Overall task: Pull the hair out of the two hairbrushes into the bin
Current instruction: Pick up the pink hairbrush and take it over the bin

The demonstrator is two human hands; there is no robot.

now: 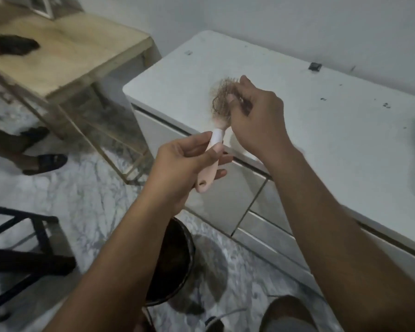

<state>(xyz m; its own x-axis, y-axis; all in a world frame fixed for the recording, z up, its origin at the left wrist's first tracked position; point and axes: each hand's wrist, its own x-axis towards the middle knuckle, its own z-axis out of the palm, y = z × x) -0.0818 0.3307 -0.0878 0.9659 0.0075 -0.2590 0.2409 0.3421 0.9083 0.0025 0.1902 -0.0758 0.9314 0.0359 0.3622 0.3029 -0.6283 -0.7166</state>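
Observation:
My left hand (185, 164) grips the pink and white handle of a hairbrush (213, 149), holding it up over the edge of a white cabinet. The brush head is wrapped in a tangle of light brown hair (222, 97). My right hand (254, 116) is at the brush head, fingers pinched into that hair. Below my left forearm a dark round bin (175, 257) stands on the floor, partly hidden by the arm. A second hairbrush is not visible.
The white cabinet top (321, 111) stretches to the right with small dark specks on it. A wooden side table (65, 56) at the upper left carries a dark clump of hair (13, 44). A black stool frame (22, 250) stands at the left. Another person's sandalled foot (46, 162) rests on the marble floor.

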